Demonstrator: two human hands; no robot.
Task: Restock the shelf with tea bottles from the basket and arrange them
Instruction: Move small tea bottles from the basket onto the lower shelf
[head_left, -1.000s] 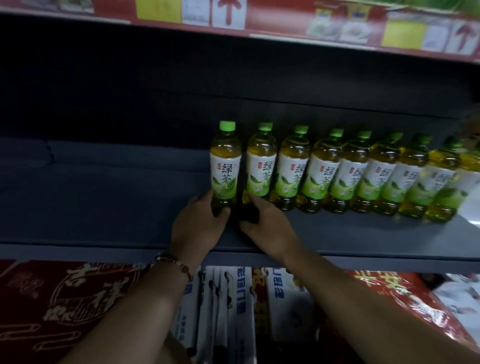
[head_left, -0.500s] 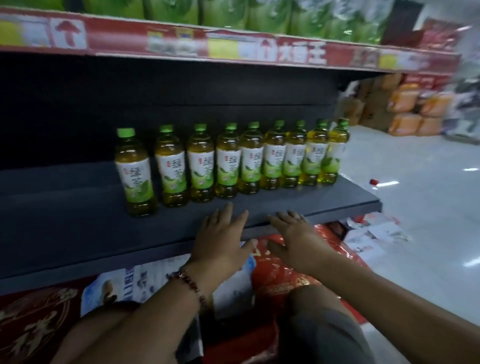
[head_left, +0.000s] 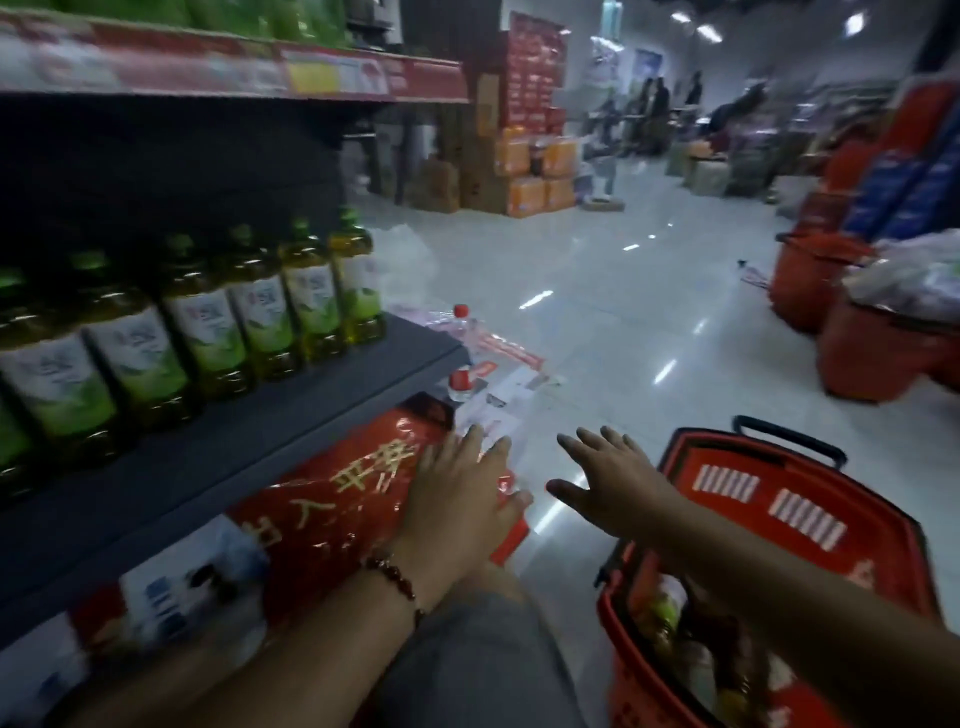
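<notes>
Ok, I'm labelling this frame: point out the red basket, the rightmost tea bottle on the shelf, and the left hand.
red basket (head_left: 769, 488): head view, far inner wall.
rightmost tea bottle (head_left: 357, 280): head view, label.
left hand (head_left: 460, 501): head view, back of hand.

Glossy white tiled floor (head_left: 597, 291), stacked cartons (head_left: 524, 171) beyond, ceiling lights (head_left: 709, 31) overhead.

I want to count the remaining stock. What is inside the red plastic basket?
The red plastic basket holds at least one tea bottle, blurred. The right forearm crosses over it and covers part; the bottom is hidden.
</notes>
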